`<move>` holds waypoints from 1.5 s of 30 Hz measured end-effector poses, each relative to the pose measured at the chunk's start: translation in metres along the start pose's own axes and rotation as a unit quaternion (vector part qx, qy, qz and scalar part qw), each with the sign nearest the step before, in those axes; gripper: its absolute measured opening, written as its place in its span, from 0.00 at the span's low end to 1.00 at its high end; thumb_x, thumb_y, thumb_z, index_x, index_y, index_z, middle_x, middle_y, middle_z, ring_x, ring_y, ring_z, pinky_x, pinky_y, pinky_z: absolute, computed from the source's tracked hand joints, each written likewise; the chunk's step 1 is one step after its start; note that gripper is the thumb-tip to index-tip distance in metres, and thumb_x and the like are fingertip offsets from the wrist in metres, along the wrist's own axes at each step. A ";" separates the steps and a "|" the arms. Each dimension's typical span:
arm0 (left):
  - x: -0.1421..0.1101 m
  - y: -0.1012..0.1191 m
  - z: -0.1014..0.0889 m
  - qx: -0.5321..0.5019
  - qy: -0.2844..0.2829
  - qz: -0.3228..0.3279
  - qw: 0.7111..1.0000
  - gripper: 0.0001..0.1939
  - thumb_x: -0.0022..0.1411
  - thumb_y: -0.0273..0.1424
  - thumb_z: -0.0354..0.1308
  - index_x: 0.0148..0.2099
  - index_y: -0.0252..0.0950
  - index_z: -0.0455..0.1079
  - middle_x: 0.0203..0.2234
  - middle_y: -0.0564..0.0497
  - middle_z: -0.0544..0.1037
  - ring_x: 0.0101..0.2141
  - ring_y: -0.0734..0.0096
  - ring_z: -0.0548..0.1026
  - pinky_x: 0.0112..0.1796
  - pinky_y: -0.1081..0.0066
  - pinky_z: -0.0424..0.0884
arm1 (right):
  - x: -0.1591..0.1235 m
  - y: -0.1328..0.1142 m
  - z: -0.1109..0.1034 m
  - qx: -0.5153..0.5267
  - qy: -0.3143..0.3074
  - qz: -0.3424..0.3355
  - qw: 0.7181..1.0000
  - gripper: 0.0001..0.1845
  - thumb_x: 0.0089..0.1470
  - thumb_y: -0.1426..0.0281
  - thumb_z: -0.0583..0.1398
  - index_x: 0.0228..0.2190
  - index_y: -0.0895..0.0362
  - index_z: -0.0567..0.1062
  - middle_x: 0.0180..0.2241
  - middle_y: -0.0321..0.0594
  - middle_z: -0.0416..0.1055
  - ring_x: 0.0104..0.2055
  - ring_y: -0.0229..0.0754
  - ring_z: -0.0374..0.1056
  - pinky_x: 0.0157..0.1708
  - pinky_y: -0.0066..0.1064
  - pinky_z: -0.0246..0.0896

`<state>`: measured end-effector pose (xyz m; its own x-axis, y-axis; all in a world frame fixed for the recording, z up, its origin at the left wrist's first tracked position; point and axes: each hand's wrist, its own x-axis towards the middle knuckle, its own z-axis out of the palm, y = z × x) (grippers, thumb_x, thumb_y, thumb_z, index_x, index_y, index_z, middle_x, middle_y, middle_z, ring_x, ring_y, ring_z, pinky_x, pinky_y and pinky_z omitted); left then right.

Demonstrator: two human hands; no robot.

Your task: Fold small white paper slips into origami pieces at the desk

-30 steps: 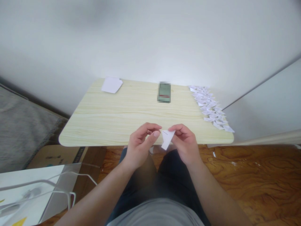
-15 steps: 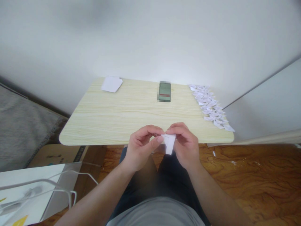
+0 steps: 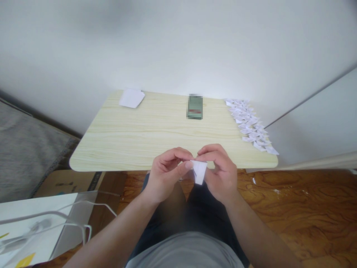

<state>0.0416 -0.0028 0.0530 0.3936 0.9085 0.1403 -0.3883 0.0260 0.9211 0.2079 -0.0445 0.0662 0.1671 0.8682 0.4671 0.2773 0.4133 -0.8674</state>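
Observation:
Between my two hands is a small piece of folded white paper, held in front of the table's near edge, above my lap. My left hand pinches its left upper corner between thumb and fingers. My right hand grips the right side, its fingertips at the top edge and its thumb partly hidden behind the paper. Along the right end of the table lie several small folded paper pieces in a dense band. A stack of white paper sheets rests at the table's back left.
The pale wood-grain table stands against a white wall. A blurred-out green object lies at its back middle. At lower left are a cardboard box and a white box with white cables over it. Small paper scraps lie on the wooden floor.
The folded paper has shifted slightly left and tilted a little between my fingers. Both hands keep their hold, and the view has moved very slightly.

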 end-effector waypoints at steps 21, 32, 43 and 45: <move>0.002 0.007 -0.003 -0.004 0.029 -0.033 0.999 0.05 0.64 0.31 0.67 0.38 0.35 0.76 0.29 0.51 0.77 0.29 0.75 0.74 0.30 0.74 0.71 | 0.000 -0.007 -0.003 -0.082 0.008 -0.081 0.993 0.12 0.57 0.77 0.68 0.42 0.51 0.82 0.40 0.42 0.77 0.42 0.45 0.75 0.43 0.39 0.71; 0.001 0.009 -0.002 0.033 -0.001 -0.064 0.997 0.06 0.65 0.33 0.67 0.40 0.35 0.77 0.28 0.51 0.77 0.29 0.75 0.73 0.30 0.74 0.69 | 0.000 -0.008 -0.004 -0.065 0.005 -0.048 0.997 0.08 0.57 0.77 0.67 0.37 0.53 0.81 0.35 0.39 0.77 0.38 0.43 0.74 0.39 0.37 0.69; 0.001 0.015 0.000 0.062 -0.002 -0.057 0.996 0.06 0.65 0.32 0.67 0.39 0.34 0.76 0.26 0.52 0.76 0.27 0.76 0.73 0.29 0.75 0.69 | 0.002 -0.009 -0.013 0.013 -0.059 0.013 0.998 0.06 0.62 0.73 0.64 0.38 0.53 0.82 0.36 0.40 0.76 0.39 0.44 0.73 0.40 0.38 0.67; 0.001 0.017 0.001 0.071 -0.002 -0.052 0.996 0.06 0.65 0.32 0.67 0.39 0.34 0.76 0.26 0.52 0.76 0.27 0.76 0.73 0.29 0.75 0.69 | 0.002 -0.009 -0.013 0.034 -0.058 0.024 0.997 0.06 0.62 0.72 0.63 0.37 0.52 0.82 0.36 0.40 0.76 0.39 0.44 0.73 0.40 0.38 0.66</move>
<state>0.0361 -0.0021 0.0687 0.4298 0.9019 0.0432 -0.2241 0.0602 0.9727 0.2183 -0.0501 0.0771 0.0679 0.9120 0.4045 0.2054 0.3840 -0.9002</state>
